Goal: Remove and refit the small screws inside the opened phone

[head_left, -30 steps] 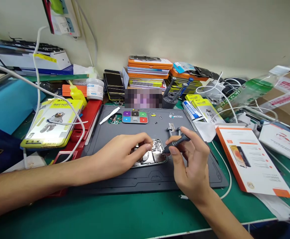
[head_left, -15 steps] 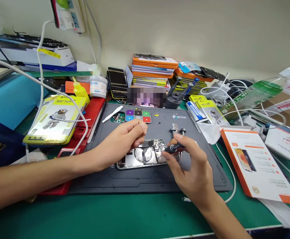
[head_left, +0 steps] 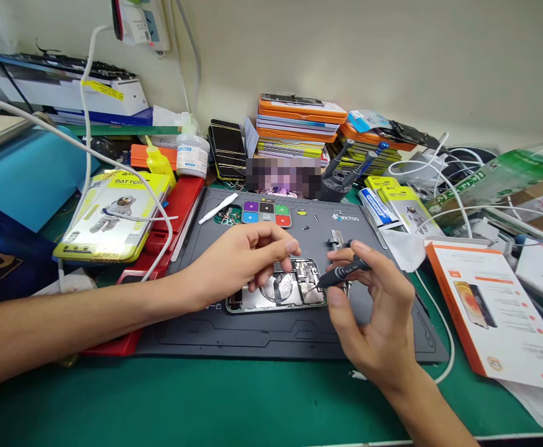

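Observation:
An opened smartphone lies flat on the grey work mat, its inner parts and a round coil showing. Over its upper left edge hovers my left hand, thumb and index fingertips together and the other fingers curled loosely; anything pinched there is too small to make out. My right hand grips a dark screwdriver between thumb and fingers. The thin tip points down-left at the phone's right end; whether it touches cannot be told. Behind the right fingers stands a small metal holder, partly hidden.
A coloured tile tray and white spudger lie at the mat's back. Battery packs and a red case flank the left. At right are an orange-white box and white cables. A tool holder stands behind.
My left fingers have loosened from a tighter curl. The screwdriver has drawn slightly back, so its thin tip now shows. The whole view has shifted a little, with things appearing further right.

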The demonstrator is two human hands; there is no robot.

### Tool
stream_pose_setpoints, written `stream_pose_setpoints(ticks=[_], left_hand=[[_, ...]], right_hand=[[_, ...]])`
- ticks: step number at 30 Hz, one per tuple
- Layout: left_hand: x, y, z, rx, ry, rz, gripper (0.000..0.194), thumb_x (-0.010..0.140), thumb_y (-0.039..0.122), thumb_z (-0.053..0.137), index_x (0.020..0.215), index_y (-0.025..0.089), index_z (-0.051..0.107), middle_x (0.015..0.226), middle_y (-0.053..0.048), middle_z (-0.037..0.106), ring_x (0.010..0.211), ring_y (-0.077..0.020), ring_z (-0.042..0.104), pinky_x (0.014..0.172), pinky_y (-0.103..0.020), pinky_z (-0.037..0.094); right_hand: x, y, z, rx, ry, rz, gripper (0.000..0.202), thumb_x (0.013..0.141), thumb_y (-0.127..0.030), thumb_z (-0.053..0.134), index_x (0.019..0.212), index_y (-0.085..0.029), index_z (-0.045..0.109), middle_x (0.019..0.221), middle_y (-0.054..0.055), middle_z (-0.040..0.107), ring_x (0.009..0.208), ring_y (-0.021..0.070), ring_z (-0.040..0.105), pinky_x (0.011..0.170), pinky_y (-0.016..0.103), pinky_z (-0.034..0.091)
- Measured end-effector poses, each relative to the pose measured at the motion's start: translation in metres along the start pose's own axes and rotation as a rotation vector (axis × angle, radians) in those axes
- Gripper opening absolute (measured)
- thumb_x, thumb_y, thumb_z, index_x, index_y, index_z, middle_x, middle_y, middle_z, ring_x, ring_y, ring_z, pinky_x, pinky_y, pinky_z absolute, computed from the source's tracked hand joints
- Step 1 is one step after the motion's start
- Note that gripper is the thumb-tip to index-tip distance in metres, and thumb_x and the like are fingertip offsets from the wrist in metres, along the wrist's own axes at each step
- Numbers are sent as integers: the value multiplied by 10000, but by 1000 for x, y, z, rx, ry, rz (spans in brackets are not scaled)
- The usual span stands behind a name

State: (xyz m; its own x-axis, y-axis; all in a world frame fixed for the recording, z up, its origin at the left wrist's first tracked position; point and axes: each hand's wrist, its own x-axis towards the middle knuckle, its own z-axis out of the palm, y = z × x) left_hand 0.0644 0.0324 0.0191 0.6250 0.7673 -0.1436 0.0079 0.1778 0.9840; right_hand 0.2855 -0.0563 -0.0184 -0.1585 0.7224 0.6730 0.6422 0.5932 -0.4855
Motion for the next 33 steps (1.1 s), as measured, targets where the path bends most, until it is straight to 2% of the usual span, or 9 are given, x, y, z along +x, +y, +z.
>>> stream_pose_setpoints(ticks=[2, 4, 8, 10, 13, 17, 28, 33], left_hand=[[-1, 2, 0, 23, -57, 16, 178, 1018, 325, 716, 945, 162, 718, 862, -3, 736, 548, -63, 584, 472, -168, 478], [-3, 2, 0, 30, -86, 17, 146, 1002, 284, 738, 925, 160, 747, 859, -7, 766, 583, -76, 633, 498, -168, 513], [-6, 0, 0, 119, -62, 13, 127, 985, 275, 755, 914, 176, 793, 837, -2, 793, 594, -90, 649, 490, -172, 485], [-7, -3, -1, 241, -57, 74, 126, 984, 295, 763, 940, 191, 818, 858, -2, 814, 615, -102, 662, 514, -189, 480], [-8, -7, -2, 442, -69, 225, 113, 1002, 269, 753, 986, 209, 848, 919, 7, 847, 709, -126, 717, 662, -219, 535], [-7, -8, -3, 524, -93, 305, 130, 1028, 252, 737, 1012, 211, 859, 992, 20, 865, 833, -146, 770, 787, -226, 541], [-8, -9, -3, 580, -130, 314, 110, 1028, 220, 733, 1027, 185, 837, 966, 26, 856, 829, -122, 758, 776, -197, 499], [-8, -7, -1, 602, -122, 244, 127, 1051, 248, 682, 1020, 195, 793, 955, 28, 826, 837, -118, 721, 729, -204, 479]], right_hand=[[0, -1, 2, 7, 24, 28, 793, 953, -48, 691, 1630, -340, 401, 1325, 95, 677, 1109, 271, 718, 818, 446, 645], [2, -4, 3, 37, 55, 58, 759, 972, -32, 669, 1616, -339, 411, 1252, 84, 691, 1040, 238, 740, 798, 415, 657], [6, -13, 3, 131, 174, 144, 685, 1023, -46, 605, 1606, -334, 390, 1160, 64, 717, 970, 200, 739, 746, 355, 666], [8, -17, 2, 203, 211, 199, 644, 1033, -61, 607, 1580, -344, 419, 1158, 52, 740, 904, 187, 741, 723, 345, 668], [8, -18, 1, 265, 204, 218, 622, 1032, -78, 623, 1562, -351, 446, 1144, 37, 760, 871, 186, 756, 737, 356, 670], [8, -18, 1, 269, 187, 207, 639, 1023, -69, 637, 1565, -352, 454, 1148, 33, 765, 908, 185, 770, 755, 347, 670], [9, -18, 2, 306, 170, 212, 637, 1004, -43, 664, 1531, -351, 482, 1156, 14, 763, 876, 145, 759, 664, 282, 630], [10, -14, 2, 213, 255, 193, 633, 1012, -55, 658, 1544, -350, 481, 1102, 19, 742, 939, 149, 741, 719, 274, 634]])
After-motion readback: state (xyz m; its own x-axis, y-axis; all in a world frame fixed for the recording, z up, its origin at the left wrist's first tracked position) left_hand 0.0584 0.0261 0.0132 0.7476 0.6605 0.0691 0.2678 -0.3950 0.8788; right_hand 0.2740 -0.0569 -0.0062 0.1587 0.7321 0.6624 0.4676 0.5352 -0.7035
